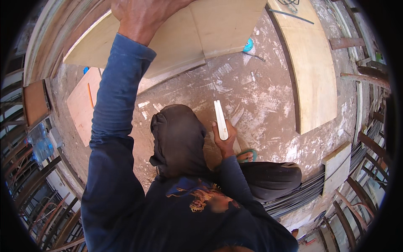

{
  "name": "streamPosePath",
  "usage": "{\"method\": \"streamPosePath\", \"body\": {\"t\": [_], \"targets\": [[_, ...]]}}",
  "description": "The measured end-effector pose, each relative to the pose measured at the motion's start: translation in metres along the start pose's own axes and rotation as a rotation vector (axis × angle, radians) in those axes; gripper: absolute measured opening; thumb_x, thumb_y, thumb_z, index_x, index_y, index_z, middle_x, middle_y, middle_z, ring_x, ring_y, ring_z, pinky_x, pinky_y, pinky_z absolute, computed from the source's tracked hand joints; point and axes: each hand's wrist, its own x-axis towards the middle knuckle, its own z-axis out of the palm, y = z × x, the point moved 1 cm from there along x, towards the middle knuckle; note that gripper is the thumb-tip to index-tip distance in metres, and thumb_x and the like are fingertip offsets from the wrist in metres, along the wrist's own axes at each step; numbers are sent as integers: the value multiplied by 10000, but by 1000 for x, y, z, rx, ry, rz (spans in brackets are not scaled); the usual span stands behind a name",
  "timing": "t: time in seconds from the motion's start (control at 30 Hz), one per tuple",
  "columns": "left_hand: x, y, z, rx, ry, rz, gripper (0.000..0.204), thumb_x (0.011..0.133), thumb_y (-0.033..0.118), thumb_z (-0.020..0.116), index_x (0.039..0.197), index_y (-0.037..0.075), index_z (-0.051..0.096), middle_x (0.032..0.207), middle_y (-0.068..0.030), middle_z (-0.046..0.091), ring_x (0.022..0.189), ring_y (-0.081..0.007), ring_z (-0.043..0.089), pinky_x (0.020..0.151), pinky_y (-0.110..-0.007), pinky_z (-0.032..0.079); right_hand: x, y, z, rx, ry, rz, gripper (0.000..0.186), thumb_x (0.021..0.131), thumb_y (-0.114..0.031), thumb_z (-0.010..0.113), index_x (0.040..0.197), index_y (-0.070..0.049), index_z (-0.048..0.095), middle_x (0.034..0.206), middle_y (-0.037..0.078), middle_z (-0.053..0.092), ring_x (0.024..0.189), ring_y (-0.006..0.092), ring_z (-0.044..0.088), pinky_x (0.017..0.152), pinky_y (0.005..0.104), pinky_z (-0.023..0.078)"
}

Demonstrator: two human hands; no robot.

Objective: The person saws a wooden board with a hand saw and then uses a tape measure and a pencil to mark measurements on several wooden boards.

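White-handled tool points forward, axis leaning slightly left, right hand clasping it, left hand unclear.

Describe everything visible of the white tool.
The white tool has a slim, smooth, plastic-looking body, rounded and wider at the near end, tapering away from the person. A small reddish mark shows near the wide end. Something thin seems to extend from the tip, too faint to identify. The right hand grips the wider end, right of the bent left knee.
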Motion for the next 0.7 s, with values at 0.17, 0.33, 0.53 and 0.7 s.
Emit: {"method": "streamPosePath", "body": {"t": [0.17, 0.33, 0.53, 0.7], "targets": [[-8, -1, -6, 32, -21, 47, 809, 618, 718, 787, 973, 22, 577, 844, -134, 650, 814, -310, 660, 612, -422, 502, -3, 5, -6, 5, 21, 6, 261, 866, -158, 757, 729, -40, 569, 593, 67, 543, 508, 132, 506, 504, 319, 406], [2, -15, -5, -13, 16, 96, 816, 633, 742, 759, 990, 23, 617, 864, -146, 655, 858, -320, 667, 654, -440, 528, 4, 1, -7, 9, 46, -33, 270, 858, -166, 767, 718, -38, 575, 577, 76, 531, 494, 134, 482, 495, 327, 402], [35, -48, 29, 27, -169, -45, 852, 647, 806, 697, 998, 29, 672, 927, -191, 699, 845, -359, 696, 697, -474, 559, -27, -35, -45, -97, 36, -134, 161, 851, -127, 769, 877, 5, 680, 630, 68, 594, 539, 124, 545, 524, 301, 422], [61, -79, 74, 18, -217, -68, 925, 635, 850, 660, 1025, 11, 678, 972, -217, 709, 838, -374, 707, 690, -492, 561, -90, -86, -123, -75, -26, -86, 161, 846, -94, 758, 918, 36, 695, 684, 23, 625, 624, 75, 533, 589, 256, 431]]}}
